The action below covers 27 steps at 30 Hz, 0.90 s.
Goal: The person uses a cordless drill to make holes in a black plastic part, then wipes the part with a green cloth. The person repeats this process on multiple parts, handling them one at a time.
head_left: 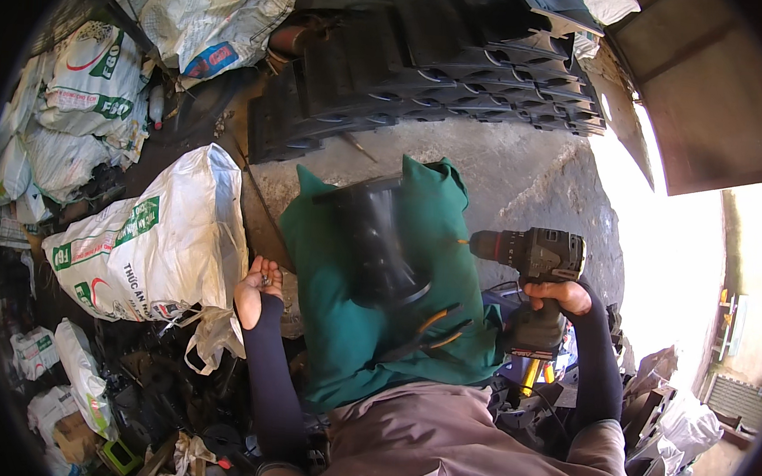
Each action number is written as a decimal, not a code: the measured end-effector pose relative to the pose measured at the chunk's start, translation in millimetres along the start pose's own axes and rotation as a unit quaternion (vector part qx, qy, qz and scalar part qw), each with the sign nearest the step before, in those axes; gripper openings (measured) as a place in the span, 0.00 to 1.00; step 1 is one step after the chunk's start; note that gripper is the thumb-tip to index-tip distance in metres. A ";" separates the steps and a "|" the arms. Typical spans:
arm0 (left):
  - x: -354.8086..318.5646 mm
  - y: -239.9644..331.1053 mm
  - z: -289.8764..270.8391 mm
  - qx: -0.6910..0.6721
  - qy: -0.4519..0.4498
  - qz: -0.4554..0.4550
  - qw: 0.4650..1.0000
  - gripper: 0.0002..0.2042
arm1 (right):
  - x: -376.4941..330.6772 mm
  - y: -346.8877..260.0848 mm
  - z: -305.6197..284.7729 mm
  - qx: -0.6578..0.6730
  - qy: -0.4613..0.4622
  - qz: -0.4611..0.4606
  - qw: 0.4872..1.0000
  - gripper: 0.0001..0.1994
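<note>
My right hand [561,294] is wrapped round the grip of a black cordless drill [533,252]. The drill's bit points left over the green cloth [323,322] on my lap. A glossy black curved part [376,242], probably plastic, lies on that cloth, apart from the bit and partly blurred. On the cloth nearer to me lies a hand tool with black and orange handles [437,325]. My left hand [260,285] is turned palm up beside the mouth of a white sack [167,242]. Its fingers are curled in, and what they hold is too small to name.
Stacked black panels [426,75] stand ahead on the concrete floor [525,173]. More white sacks [89,89] are piled at the far left. Black parts and scraps [162,390] clutter the near left. A brown metal panel [717,93] stands at the far right.
</note>
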<state>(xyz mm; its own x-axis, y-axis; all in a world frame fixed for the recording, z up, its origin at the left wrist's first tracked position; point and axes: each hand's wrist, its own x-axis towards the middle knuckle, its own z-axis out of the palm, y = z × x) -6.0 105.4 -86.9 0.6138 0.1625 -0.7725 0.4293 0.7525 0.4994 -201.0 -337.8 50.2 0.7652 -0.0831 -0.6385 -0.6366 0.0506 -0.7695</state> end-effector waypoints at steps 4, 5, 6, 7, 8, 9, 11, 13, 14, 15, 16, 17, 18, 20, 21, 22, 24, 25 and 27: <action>-23.7 3.7 8.5 0.091 -0.101 0.065 0.989 0.15 | -11.0 -16.0 -0.1 0.001 0.029 0.052 0.998 0.07; -29.1 4.9 12.8 0.094 -0.151 0.072 0.981 0.14 | -13.9 -23.1 2.1 -0.018 0.013 0.045 0.999 0.07; -34.8 4.7 16.6 0.106 -0.178 0.086 0.975 0.13 | -18.4 -30.0 5.3 -0.047 0.019 0.054 0.997 0.07; -39.9 4.1 21.0 0.108 -0.221 0.096 0.965 0.12 | -22.3 -36.9 8.0 -0.095 0.051 0.090 0.990 0.07; -43.9 4.9 26.0 0.125 -0.241 0.099 0.957 0.11 | -28.0 -42.8 9.7 -0.143 0.042 0.055 0.987 0.07; -48.1 4.7 30.4 0.134 -0.276 0.095 0.947 0.11 | -34.2 -46.5 10.8 -0.206 0.060 0.049 0.975 0.07; -55.7 3.6 38.8 0.147 -0.310 0.082 0.936 0.11 | -38.2 -47.9 9.4 -0.289 0.046 -0.028 0.956 0.09; -62.5 1.1 45.5 0.154 -0.317 0.061 0.934 0.12 | -35.2 -41.7 4.6 -0.319 -0.012 -0.168 0.933 0.11; -65.6 -1.2 47.6 0.159 -0.318 0.055 0.933 0.12 | -32.4 -36.5 2.2 -0.320 -0.004 -0.179 0.930 0.12; -67.9 -2.0 49.0 0.174 -0.313 0.049 0.932 0.12 | -29.1 -32.2 -0.9 -0.322 0.003 -0.190 0.928 0.13; -69.6 -3.3 49.8 0.185 -0.322 0.040 0.928 0.12 | -26.7 -29.1 -4.1 -0.325 0.010 -0.201 0.924 0.14; -71.1 -5.0 49.5 0.191 -0.329 0.030 0.924 0.12 | -23.1 -28.2 -7.6 -0.330 0.016 -0.211 0.920 0.15; -72.1 -6.9 49.0 0.179 -0.349 0.023 0.920 0.10 | -25.3 -28.2 -9.9 -0.363 0.028 -0.159 0.918 0.16; -74.2 -10.0 47.2 0.182 -0.325 0.015 0.928 0.09 | -24.8 -34.0 -14.0 -0.360 0.027 -0.135 0.923 0.18; -75.3 -11.3 46.4 0.184 -0.304 0.005 0.935 0.09 | -21.8 -37.8 -16.3 -0.299 -0.013 -0.047 0.953 0.17; -76.2 -11.6 46.1 0.181 -0.318 0.006 0.930 0.08 | -16.9 -42.4 -18.9 -0.242 -0.042 0.045 0.968 0.17; -78.9 -11.0 47.1 0.172 -0.333 -0.002 0.927 0.09 | -4.3 -40.1 -16.2 -0.073 -0.179 -0.133 0.972 0.08; -80.7 -9.8 48.4 0.185 -0.342 0.002 0.921 0.09 | 0.0 -35.6 -15.0 -0.024 -0.172 -0.131 0.976 0.09; -84.8 -7.6 52.9 0.192 -0.361 0.005 0.913 0.08 | 3.5 -23.2 -14.4 0.075 -0.159 -0.131 0.976 0.11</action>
<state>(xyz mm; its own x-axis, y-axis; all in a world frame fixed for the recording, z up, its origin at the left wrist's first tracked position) -26.3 52.1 -4.5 0.8358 -0.3988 -0.3774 0.5373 0.4523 0.7118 -184.9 -353.6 66.0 0.9062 0.1988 -0.3731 -0.4119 0.2158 -0.8853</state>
